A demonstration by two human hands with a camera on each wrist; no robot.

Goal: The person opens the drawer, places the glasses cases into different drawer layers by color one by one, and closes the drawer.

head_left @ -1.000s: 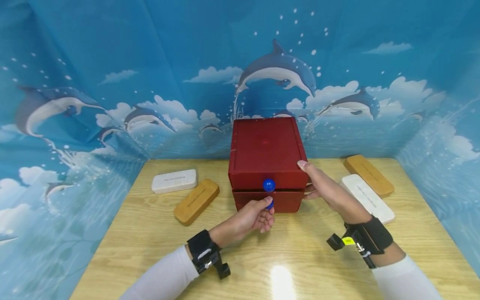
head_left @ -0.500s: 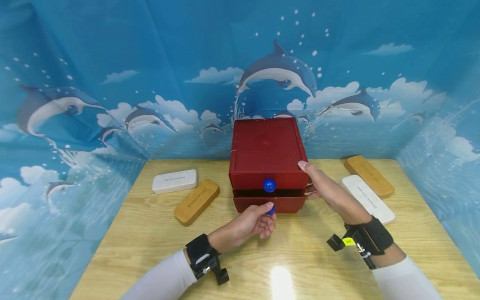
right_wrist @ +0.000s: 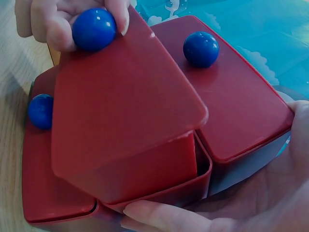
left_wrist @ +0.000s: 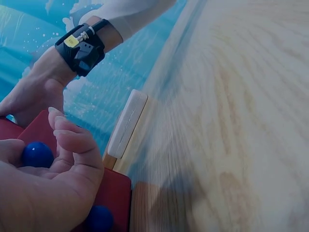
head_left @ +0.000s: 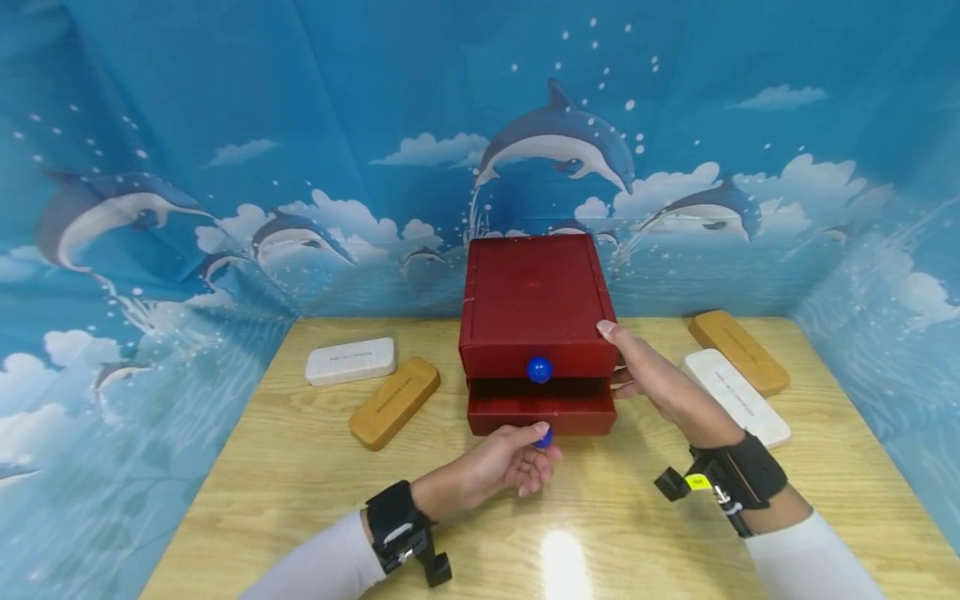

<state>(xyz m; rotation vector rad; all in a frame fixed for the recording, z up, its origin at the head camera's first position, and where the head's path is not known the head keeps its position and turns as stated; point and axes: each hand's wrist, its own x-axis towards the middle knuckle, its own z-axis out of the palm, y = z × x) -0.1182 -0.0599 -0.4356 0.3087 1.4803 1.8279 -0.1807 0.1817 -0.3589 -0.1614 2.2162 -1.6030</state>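
A red drawer box (head_left: 536, 287) stands at the back of the table, with a round blue knob (head_left: 539, 370) on its top drawer. Below, the middle drawer (head_left: 577, 423) is pulled partway out, leaving a dark gap above its front. My left hand (head_left: 504, 463) pinches that drawer's blue knob (right_wrist: 94, 30) between thumb and fingers. My right hand (head_left: 660, 375) rests against the box's right side, thumb on the upper edge and straight fingers (right_wrist: 164, 215) along the side. The right wrist view also shows a bottom drawer, pushed in, with its own knob (right_wrist: 40, 111).
Left of the box lie a white case (head_left: 350, 362) and an orange-brown case (head_left: 394, 403). To the right, close to my right wrist, are another white case (head_left: 737, 397) and orange-brown case (head_left: 738, 352). A dolphin-print curtain (head_left: 420, 100) hangs behind the wooden table (head_left: 300, 500).
My left hand has drawn the middle drawer out towards me by its knob, so the gap above its front has widened. The right hand has stayed in place on the box.
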